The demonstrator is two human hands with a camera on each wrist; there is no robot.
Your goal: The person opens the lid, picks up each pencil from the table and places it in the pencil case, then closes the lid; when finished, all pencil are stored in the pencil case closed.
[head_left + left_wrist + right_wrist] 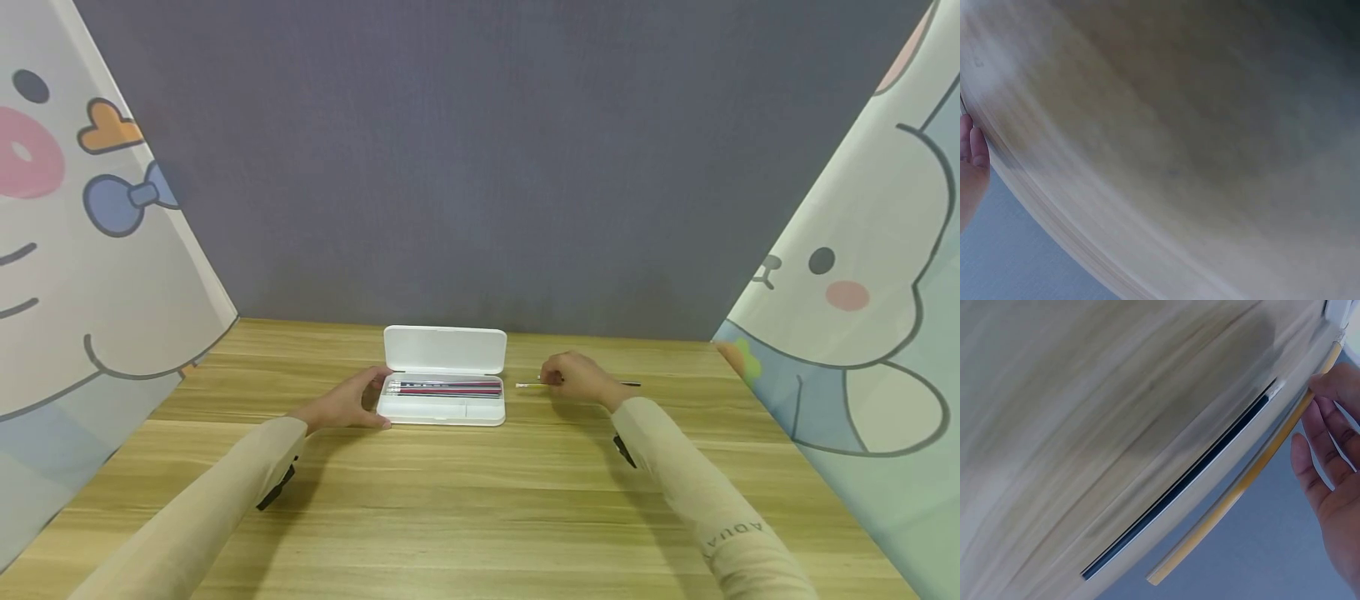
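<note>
A white pencil case [441,410] lies with its lid [446,350] raised; several pencils [448,388] in dark and red tones rest in its rear compartment. My left hand [347,403] holds the case's left end, thumb at the front corner and fingers near the hinge side. In the left wrist view only a few fingertips show at the left edge. To the right of the case, my right hand [581,379] pinches a yellow pencil [1235,490] between thumb and fingers. A dark pencil [1175,487] lies on the table beside it, partly hidden by that hand in the head view.
The wooden table [450,517] runs back to a grey panel [465,167]. Panels with cartoon animals stand along the left [75,275] and right [862,333] sides. Dark straps show at both sleeves.
</note>
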